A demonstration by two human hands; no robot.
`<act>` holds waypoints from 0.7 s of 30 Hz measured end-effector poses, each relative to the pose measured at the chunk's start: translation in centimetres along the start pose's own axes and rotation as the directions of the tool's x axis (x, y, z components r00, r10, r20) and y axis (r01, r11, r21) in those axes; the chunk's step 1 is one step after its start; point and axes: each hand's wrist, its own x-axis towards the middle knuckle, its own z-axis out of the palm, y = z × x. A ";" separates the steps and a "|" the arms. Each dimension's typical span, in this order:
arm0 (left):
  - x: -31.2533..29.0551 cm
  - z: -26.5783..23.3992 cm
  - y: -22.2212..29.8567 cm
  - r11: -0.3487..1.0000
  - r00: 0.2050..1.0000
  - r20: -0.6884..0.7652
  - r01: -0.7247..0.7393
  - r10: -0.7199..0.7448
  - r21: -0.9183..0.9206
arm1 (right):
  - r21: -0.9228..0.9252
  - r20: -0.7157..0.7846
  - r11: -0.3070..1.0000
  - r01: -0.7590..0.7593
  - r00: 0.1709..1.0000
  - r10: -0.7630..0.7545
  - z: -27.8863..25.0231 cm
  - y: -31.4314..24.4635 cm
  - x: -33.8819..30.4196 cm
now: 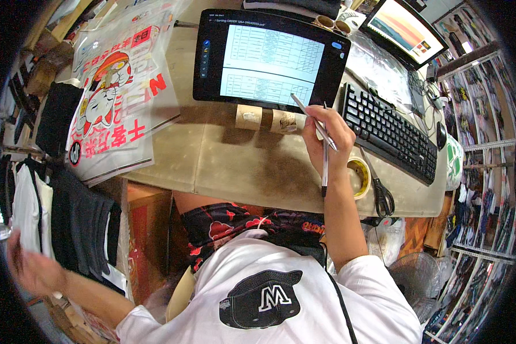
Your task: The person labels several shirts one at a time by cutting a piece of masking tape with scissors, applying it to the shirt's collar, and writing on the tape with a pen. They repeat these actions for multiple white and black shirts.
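1. Cluttered desk (241,166) carries a tablet (269,57) and keyboard (387,132).
2. Right hand (327,137) has its fingers closed around a stylus (312,120) and pen (325,160), just below the tablet.
3. Left hand (28,266), fingers spread and holding nothing, is beside folded clothes (69,218).

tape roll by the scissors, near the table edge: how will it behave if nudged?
The tape roll lies flat on the table, so it would likely slide rather than roll. It looks light, probably easy to shift. Scissors touch it and may move too.

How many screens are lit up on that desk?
2: a black-framed tablet showing tables, propped at the middle of the beige desk, and a laptop screen at the far right corner. Others may be hidden.
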 end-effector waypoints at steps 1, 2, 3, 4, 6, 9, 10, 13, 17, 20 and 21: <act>0.1 3.2 -0.4 0.968 1.000 -0.012 0.005 -0.009 -0.251 | -0.015 -0.016 1.000 0.019 1.000 -0.019 0.1 0.1 0.1; -0.2 6.1 -0.8 0.921 0.979 0.040 0.202 -0.200 -0.332 | 0.001 -0.023 1.000 -0.023 0.999 0.023 -0.2 0.2 0.0; -0.8 9.1 -1.2 0.828 0.918 0.106 0.390 -0.381 -0.402 | 0.000 -0.036 1.000 -0.017 0.999 0.017 -0.3 0.3 0.0; -0.4 11.8 -1.6 0.780 0.889 0.206 0.458 -0.409 -0.427 | 0.007 -0.047 1.000 -0.012 0.999 0.013 -0.2 0.4 -0.1; 0.0 17.3 -2.5 0.706 0.830 0.338 0.557 -0.445 -0.438 | 0.001 -0.058 1.000 -0.024 0.998 0.024 -0.3 0.4 -0.4; -0.8 24.2 -4.6 0.887 0.855 0.347 0.447 -0.385 -0.117 | -0.073 -0.055 0.996 -0.043 0.998 0.039 -0.8 0.2 -0.2; -0.8 24.9 -7.1 0.954 0.897 0.326 0.293 -0.298 0.066 | -0.054 -0.072 0.995 -0.085 0.994 0.081 -0.8 0.4 -0.3; -3.6 29.5 -14.0 0.901 0.881 0.266 0.310 -0.392 0.302 | -0.022 -0.030 0.998 -0.052 0.998 0.052 -0.7 0.4 -0.3; -7.3 33.0 -21.0 0.815 0.713 0.421 0.386 -0.560 0.431 | -0.090 -0.120 0.988 -0.124 0.986 0.113 -1.5 1.0 -0.6; -6.4 31.7 -16.5 0.786 0.705 0.398 0.381 -0.587 0.486 | -0.029 -0.180 0.970 -0.242 0.956 0.233 -2.1 1.1 -0.7; -6.3 31.2 -16.7 0.784 0.707 0.398 0.368 -0.585 0.500 | -0.030 -0.190 0.966 -0.256 0.950 0.246 -2.1 1.4 -0.7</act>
